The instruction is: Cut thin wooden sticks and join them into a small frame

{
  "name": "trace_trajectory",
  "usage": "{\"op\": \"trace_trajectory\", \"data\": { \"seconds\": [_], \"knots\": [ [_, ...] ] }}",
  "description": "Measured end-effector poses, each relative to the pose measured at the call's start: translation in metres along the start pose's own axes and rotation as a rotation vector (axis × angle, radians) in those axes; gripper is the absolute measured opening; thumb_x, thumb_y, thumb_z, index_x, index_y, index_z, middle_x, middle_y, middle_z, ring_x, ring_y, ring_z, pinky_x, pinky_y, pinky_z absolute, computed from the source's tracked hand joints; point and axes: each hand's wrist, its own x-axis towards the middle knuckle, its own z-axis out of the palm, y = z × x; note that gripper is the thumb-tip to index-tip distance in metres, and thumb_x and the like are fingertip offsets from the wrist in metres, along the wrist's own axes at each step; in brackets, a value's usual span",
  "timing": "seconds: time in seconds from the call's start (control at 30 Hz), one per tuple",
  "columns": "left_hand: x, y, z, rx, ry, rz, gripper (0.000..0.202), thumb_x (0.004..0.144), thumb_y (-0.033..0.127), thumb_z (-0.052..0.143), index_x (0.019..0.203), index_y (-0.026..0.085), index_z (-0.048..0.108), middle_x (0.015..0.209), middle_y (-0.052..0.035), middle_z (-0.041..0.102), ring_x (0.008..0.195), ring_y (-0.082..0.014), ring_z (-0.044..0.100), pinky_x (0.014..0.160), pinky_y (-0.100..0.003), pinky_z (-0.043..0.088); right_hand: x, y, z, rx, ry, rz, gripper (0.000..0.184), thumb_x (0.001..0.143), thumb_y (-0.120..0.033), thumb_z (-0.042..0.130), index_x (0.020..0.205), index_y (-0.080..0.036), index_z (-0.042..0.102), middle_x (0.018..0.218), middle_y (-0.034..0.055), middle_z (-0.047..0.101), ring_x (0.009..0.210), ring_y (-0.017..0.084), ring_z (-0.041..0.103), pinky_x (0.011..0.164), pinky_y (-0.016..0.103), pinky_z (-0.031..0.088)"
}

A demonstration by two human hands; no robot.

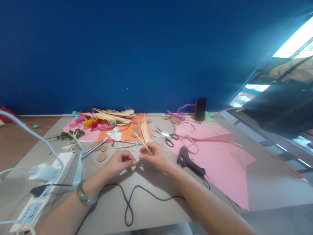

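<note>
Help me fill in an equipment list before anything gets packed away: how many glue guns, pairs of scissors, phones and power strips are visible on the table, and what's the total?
Glue gun: 1
Pair of scissors: 1
Phone: 1
Power strip: 1
Total: 4

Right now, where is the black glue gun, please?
In the head view, the glue gun lies right of the right hand, at the left edge of the pink paper, nearer the camera than the scissors.
</note>
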Motion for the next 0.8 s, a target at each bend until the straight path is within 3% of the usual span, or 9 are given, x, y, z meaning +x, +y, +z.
{"op": "trace_trajectory", "data": {
  "seconds": [0.13, 0.3, 0.57, 0.7, 0.8],
  "knots": [
    [-0.001, 0.003, 0.002, 0.012, 0.105, 0.088, 0.020, 0.071, 0.032, 0.069, 0.066, 0.014, 0.063, 0.061, 0.0009, 0.056, 0.056, -0.0098, 0.049, 0.054, -0.021, 0.038, -0.001, -0.004, 0.002, -0.007, -0.029, -0.002, 0.024, 0.067, -0.035, 0.072, 0.079, -0.017, 0.060, 0.070, -0.0021, 0.058, 0.064, 0.012, 0.052, 0.063, 0.025, 0.041],
    [-0.001, 0.005, 0.004, 0.019, 0.135, 0.137, 0.018, 0.072, 0.030, 0.068, 0.066, 0.014, 0.063, 0.062, 0.0015, 0.054, 0.058, -0.0097, 0.046, 0.055, -0.021, 0.036, -0.004, -0.009, 0.008, -0.105, -0.026, -0.018, 0.018, 0.072, -0.031, 0.066, 0.066, -0.016, 0.058, 0.059, -0.0037, 0.051, 0.058, 0.010, 0.044, 0.058, 0.023, 0.035],
    [-0.002, 0.003, 0.007, -0.061, 0.152, 0.100, 0.022, 0.071, 0.034, 0.069, 0.068, 0.014, 0.060, 0.060, 0.0032, 0.052, 0.054, -0.0077, 0.042, 0.052, -0.020, 0.032, -0.004, -0.009, 0.009, -0.113, -0.014, -0.045, 0.022, 0.077, -0.035, 0.062, 0.068, -0.016, 0.054, 0.062, -0.0039, 0.049, 0.059, 0.010, 0.043, 0.058, 0.023, 0.035],
    [-0.003, 0.007, 0.008, -0.088, 0.198, 0.141, 0.022, 0.071, 0.034, 0.070, 0.067, 0.014, 0.061, 0.061, 0.0031, 0.052, 0.055, -0.0077, 0.042, 0.052, -0.020, 0.032, -0.005, -0.008, 0.010, -0.174, 0.041, -0.084, 0.028, 0.082, -0.044, 0.055, 0.075, -0.018, 0.049, 0.067, -0.0034, 0.047, 0.060, 0.010, 0.041, 0.056, 0.023, 0.034],
    [-0.002, 0.007, 0.008, -0.099, 0.223, 0.159, 0.022, 0.068, 0.034, 0.072, 0.064, 0.014, 0.063, 0.060, 0.0024, 0.055, 0.056, -0.0088, 0.046, 0.054, -0.020, 0.036, -0.008, -0.005, 0.014, -0.221, -0.025, -0.091, 0.032, 0.080, -0.050, 0.057, 0.082, -0.019, 0.046, 0.074, -0.0025, 0.048, 0.062, 0.011, 0.042, 0.055, 0.023, 0.034]
  ]
}}
